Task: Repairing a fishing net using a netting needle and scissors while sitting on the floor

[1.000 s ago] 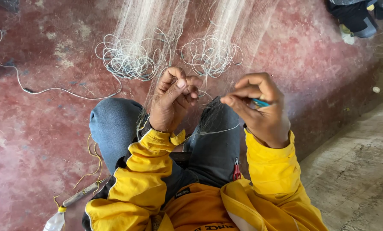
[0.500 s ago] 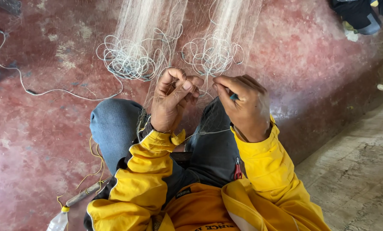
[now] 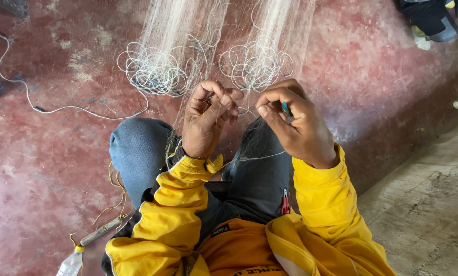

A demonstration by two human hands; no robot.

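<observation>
While the head view looks down on jeans-clad knees, the left hand (image 3: pixel 208 118) pinches fine net (image 3: pixel 188 30) strands, fingers curled shut; the right hand (image 3: pixel 295 128), at its 3 o'clock, grips a small blue tool (image 3: pixel 286 108) (mostly hidden); coiled white cord (image 3: pixel 155 71) lies at 11 o'clock on the red floor (image 3: pixel 45 168).

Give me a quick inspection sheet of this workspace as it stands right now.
Surface: worn red floor, grey slab at right.
Job's things: fine white net with coiled line; small blue tool.
Clutter: plastic bottle, stick, yellow string.
Hands: left hand pinches net; right hand grips the blue tool.
Cables: white cord across floor.
Surroundings: dark items top right.
</observation>
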